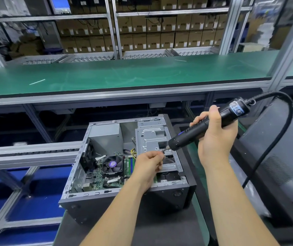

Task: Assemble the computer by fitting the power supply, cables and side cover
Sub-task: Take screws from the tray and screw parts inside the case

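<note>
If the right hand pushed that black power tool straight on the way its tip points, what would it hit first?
Probably the left hand, whose fingertips sit right at the tip of the electric screwdriver that the right hand grips. Just behind lies the metal drive bracket; depth is hard to judge.

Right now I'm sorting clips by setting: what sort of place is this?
Probably a computer assembly line: an open computer case beside a green conveyor belt, a corded electric screwdriver, and stacked cardboard boxes behind.

Drive cage (155,139) and cables (133,152) crowd the open case (124,194).
</note>
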`<state>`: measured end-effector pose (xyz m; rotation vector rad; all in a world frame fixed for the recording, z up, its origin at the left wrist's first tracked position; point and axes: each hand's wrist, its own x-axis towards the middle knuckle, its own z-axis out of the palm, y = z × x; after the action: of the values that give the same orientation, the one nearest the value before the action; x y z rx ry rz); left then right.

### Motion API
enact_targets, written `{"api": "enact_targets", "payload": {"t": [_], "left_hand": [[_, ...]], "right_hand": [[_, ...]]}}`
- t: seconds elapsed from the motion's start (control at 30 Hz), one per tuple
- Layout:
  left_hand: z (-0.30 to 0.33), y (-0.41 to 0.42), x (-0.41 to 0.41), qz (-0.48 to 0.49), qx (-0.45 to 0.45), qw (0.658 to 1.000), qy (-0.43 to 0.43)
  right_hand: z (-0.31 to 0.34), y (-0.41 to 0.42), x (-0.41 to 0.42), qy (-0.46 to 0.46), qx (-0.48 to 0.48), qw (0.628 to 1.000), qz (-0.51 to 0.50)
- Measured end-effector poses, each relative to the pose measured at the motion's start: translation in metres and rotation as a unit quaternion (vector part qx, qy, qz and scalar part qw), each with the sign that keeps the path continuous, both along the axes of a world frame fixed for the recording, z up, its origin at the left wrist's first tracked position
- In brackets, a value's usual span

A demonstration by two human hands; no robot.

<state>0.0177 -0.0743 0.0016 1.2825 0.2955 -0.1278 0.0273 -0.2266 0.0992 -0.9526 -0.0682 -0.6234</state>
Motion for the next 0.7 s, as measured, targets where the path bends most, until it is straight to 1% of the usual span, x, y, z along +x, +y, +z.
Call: {"api": "enact_targets", "payload": {"t": [0.13,0.2,0.27,0.37,0.43,0.47,0.5,0.53,0.57,0.6,0.63,0.7], "left_hand": [[0.007,-0.018,0.005,-0.036,-0.112,0.992,0.038],[0.007,-0.024,0.005,-0.065,-0.138,0.987,0.047],[0.006,-0.029,0.004,-0.087,-0.131,0.987,0.043],[0.005,-0.040,0.003,-0.076,-0.084,0.993,0.034],[0.006,-0.048,0.005,-0.059,-0.018,0.998,0.024],[0.007,-0.053,0.007,-0.056,0.054,0.997,0.010],[0.008,-0.059,0.007,-0.060,0.150,0.987,-0.013],[0.010,-0.068,0.006,-0.073,0.250,0.965,-0.042],[0.010,-0.080,0.005,-0.092,0.331,0.937,-0.070],[0.010,-0.094,0.003,-0.110,0.388,0.910,-0.093],[0.008,-0.109,0.001,-0.122,0.426,0.890,-0.105],[0.002,-0.139,0.003,-0.137,0.474,0.865,-0.095]], "right_hand": [[-0.003,-0.013,0.001,0.004,0.004,1.000,-0.015],[-0.005,-0.021,0.000,0.006,0.006,1.000,-0.024],[-0.007,-0.030,0.000,0.007,0.013,1.000,-0.028],[-0.008,-0.043,0.001,0.006,0.025,0.999,-0.040],[-0.008,-0.052,0.001,0.007,0.025,0.998,-0.060],[-0.008,-0.058,0.001,0.010,0.023,0.997,-0.072],[-0.008,-0.064,0.001,0.013,0.021,0.996,-0.084],[-0.008,-0.071,0.001,0.017,0.017,0.995,-0.095],[-0.008,-0.078,0.002,0.020,0.011,0.994,-0.105],[-0.008,-0.085,0.003,0.024,0.003,0.993,-0.113],[-0.007,-0.091,0.004,0.026,-0.003,0.993,-0.119],[-0.009,-0.100,0.004,0.029,-0.011,0.991,-0.129]]}}
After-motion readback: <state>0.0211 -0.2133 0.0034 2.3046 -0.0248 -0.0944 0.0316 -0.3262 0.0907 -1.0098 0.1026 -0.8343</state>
